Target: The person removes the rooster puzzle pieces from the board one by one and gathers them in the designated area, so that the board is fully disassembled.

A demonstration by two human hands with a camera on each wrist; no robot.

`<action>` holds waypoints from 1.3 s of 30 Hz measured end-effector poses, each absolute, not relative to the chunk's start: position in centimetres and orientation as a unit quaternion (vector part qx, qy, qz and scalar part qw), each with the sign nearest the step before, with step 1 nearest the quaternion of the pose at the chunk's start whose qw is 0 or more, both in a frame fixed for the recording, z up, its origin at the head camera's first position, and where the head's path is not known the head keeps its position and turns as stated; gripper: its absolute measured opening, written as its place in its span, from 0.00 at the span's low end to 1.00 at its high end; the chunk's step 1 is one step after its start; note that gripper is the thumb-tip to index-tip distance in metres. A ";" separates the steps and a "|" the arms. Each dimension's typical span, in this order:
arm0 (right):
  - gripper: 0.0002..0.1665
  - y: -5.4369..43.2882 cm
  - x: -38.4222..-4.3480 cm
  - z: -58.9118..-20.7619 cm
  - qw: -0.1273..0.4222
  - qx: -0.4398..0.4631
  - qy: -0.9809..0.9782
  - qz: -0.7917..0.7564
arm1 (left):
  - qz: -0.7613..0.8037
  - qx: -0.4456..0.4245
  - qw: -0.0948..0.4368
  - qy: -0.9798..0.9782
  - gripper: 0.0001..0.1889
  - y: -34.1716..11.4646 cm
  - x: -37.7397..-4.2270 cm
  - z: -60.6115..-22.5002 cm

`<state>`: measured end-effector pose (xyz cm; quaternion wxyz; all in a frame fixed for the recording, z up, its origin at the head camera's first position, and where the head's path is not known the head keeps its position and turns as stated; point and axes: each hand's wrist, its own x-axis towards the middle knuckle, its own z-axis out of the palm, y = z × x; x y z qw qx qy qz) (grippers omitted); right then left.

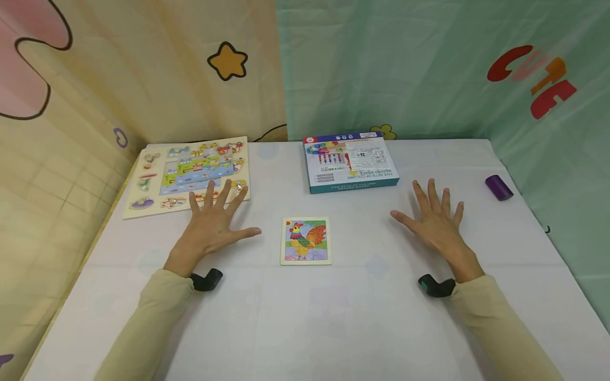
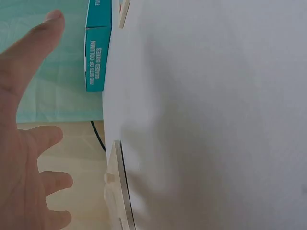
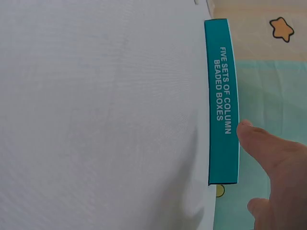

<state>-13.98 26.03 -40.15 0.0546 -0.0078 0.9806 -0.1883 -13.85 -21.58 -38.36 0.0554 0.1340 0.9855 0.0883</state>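
Between the two hands, a small square jigsaw puzzle (image 1: 306,241) with a rooster picture lies on the white table, its pieces fitted in a pale frame. My left hand (image 1: 209,227) is spread with straight fingers over the table, its fingertips overlapping the near edge of a wooden peg puzzle board (image 1: 135,206) in the head view. On the other side, my right hand (image 1: 436,222) is also spread, palm down and holding nothing. Beyond it lies a flat box (image 1: 352,164) of beaded column sets; its teal side (image 3: 223,100) shows in the right wrist view.
A purple cylinder (image 1: 499,188) lies near the table's right edge. Smaller picture puzzles (image 1: 205,169) rest on the peg board. Printed curtains (image 1: 381,63) hang behind and along both sides of the table (image 1: 305,328).
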 end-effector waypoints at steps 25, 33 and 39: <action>0.19 16.3 -14.6 -39.2 0.046 -0.151 0.945 -0.287 | 0.239 0.259 0.113 0.929 0.38 -16.9 -12.0 -40.0; 0.18 11.1 -14.8 -39.5 0.089 -0.227 0.926 -0.289 | 0.236 0.265 0.103 0.929 0.34 -16.7 -12.0 -40.2; 0.22 8.2 -15.1 -39.9 0.115 -0.253 0.923 -0.267 | 0.230 0.264 0.099 0.931 0.33 -16.6 -12.0 -40.3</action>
